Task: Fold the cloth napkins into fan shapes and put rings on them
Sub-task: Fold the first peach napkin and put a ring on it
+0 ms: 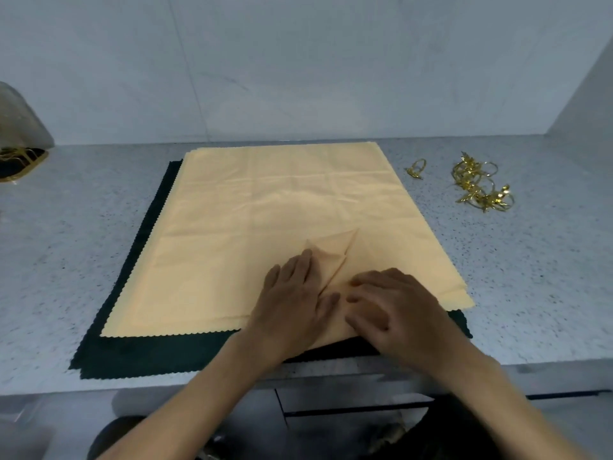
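Observation:
A stack of peach cloth napkins [265, 207] lies flat on dark green napkins [139, 356] on the speckled counter. On top, near the front edge, a folded peach napkin [333, 249] forms a narrow pleated wedge that points away from me. My left hand [295, 307] presses flat on its left side. My right hand [391, 310] rests on its near right part, fingers curled down onto the folds. A single gold ring [416, 169] lies to the right of the stack, and a pile of several gold rings [481, 185] lies further right.
The counter [530, 277] runs to a grey wall behind and a side wall at the right. A clear bag over a gold-edged dark tray [20, 141] stands at the far left. Drawer fronts [348, 403] sit below the counter's front edge.

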Motion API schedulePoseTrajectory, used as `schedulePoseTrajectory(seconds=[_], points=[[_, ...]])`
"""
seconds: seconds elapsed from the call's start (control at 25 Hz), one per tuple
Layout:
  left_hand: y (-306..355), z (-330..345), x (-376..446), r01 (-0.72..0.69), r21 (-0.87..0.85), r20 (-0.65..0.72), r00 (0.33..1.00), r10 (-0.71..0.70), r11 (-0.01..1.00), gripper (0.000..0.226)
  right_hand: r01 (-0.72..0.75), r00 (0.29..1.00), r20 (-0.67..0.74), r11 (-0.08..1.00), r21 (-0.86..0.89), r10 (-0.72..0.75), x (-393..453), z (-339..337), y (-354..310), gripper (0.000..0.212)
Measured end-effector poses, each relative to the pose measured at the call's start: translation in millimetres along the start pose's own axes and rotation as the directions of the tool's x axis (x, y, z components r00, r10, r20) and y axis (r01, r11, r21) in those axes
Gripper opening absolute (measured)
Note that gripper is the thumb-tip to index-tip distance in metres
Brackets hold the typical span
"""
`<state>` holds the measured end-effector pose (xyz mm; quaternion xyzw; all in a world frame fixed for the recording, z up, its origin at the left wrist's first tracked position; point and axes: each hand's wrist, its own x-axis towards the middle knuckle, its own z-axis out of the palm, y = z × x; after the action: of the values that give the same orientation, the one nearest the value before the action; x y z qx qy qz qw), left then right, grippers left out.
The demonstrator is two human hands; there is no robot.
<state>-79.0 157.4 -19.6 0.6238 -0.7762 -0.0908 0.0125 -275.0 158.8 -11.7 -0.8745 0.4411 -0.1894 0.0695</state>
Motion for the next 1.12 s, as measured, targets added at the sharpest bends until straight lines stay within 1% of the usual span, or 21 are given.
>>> schedulePoseTrajectory(seconds=[0.08, 0.16, 0.24, 0.32, 0.44, 0.52, 0.56, 0.6, 0.68, 0.72, 0.8, 0.88, 0.96, 1.04, 1.12], points=[[1.7, 7.5, -4.0, 0.036, 0.011, 0.028, 0.999, -0.036, 0.999, 0.074, 0.028, 0.990, 0.140, 1.000, 0.012, -0.029, -1.7, -13.3, 26.6, 0.043], [1.6, 9.6, -2.9, 0.069, 0.004, 0.020, 0.997, -0.069, 0.998, 0.074, 0.097, 0.956, 0.277, 0.995, -0.003, -0.093, 0.4, -21.9, 37.4, 0.053], [1.3, 10.0, -2.4, 0.087, -0.009, -0.022, 0.996, -0.087, 0.996, 0.069, 0.168, 0.927, 0.348, 0.985, -0.042, -0.143, 5.4, -24.6, 39.3, 0.057], [1.1, 10.5, -3.0, 0.079, -0.003, -0.043, 0.996, -0.079, 0.997, 0.063, 0.186, 0.919, 0.361, 0.981, -0.048, -0.156, 10.4, -24.2, 37.3, 0.051], [1.7, 10.5, -1.5, 0.059, 0.016, -0.037, 0.998, -0.058, 0.998, 0.059, 0.127, 0.948, 0.290, 0.991, 0.032, -0.131, 21.5, -22.9, 35.8, 0.035], [-0.6, 7.8, 0.8, 0.012, 0.020, -0.065, 0.998, -0.010, 1.000, 0.058, 0.036, 0.959, 0.277, 0.993, 0.114, -0.066, 34.2, -24.4, 34.9, 0.029], [-2.3, 6.0, 2.2, -0.041, 0.009, -0.095, 0.995, 0.042, 0.999, 0.057, -0.026, 0.962, 0.273, 0.985, 0.173, -0.023, 40.8, -25.1, 35.5, 0.023], [-4.8, 3.4, 3.9, -0.097, -0.041, -0.131, 0.987, 0.091, 0.994, 0.058, -0.079, 0.966, 0.259, 0.965, 0.251, 0.012, 47.1, -23.5, 38.3, 0.016], [-10.3, -3.9, 7.8, -0.150, -0.197, -0.153, 0.981, 0.121, 0.969, 0.066, -0.180, 0.968, 0.234, 0.907, 0.381, 0.094, 55.6, -18.5, 41.8, 0.024], [-13.6, -6.5, 10.2, -0.163, -0.218, -0.151, 0.980, 0.132, 0.962, 0.069, -0.231, 0.963, 0.230, 0.877, 0.420, 0.144, 57.2, -15.4, 42.7, 0.021], [-18.0, -7.5, 14.8, -0.204, -0.139, -0.146, 0.972, 0.184, 0.969, 0.065, -0.287, 0.955, 0.198, 0.849, 0.443, 0.219, 56.9, -7.0, 44.5, 0.012], [-20.4, -4.7, 17.2, -0.229, -0.107, -0.155, 0.965, 0.212, 0.967, 0.055, -0.303, 0.953, 0.152, 0.850, 0.431, 0.262, 55.9, -0.2, 43.2, 0.015], [-23.1, -0.9, 17.2, -0.263, -0.172, -0.221, 0.950, 0.223, 0.949, 0.050, -0.290, 0.956, 0.094, 0.858, 0.425, 0.277, 55.0, 1.5, 41.3, 0.018], [-24.6, 2.7, 15.4, -0.289, -0.217, -0.279, 0.934, 0.224, 0.932, 0.051, -0.224, 0.972, 0.028, 0.885, 0.409, 0.233, 50.9, 2.2, 39.0, 0.020], [-23.6, 4.0, 13.1, -0.288, -0.205, -0.291, 0.931, 0.222, 0.936, 0.055, -0.160, 0.981, -0.038, 0.907, 0.390, 0.189, 44.4, 4.0, 36.9, 0.019]])
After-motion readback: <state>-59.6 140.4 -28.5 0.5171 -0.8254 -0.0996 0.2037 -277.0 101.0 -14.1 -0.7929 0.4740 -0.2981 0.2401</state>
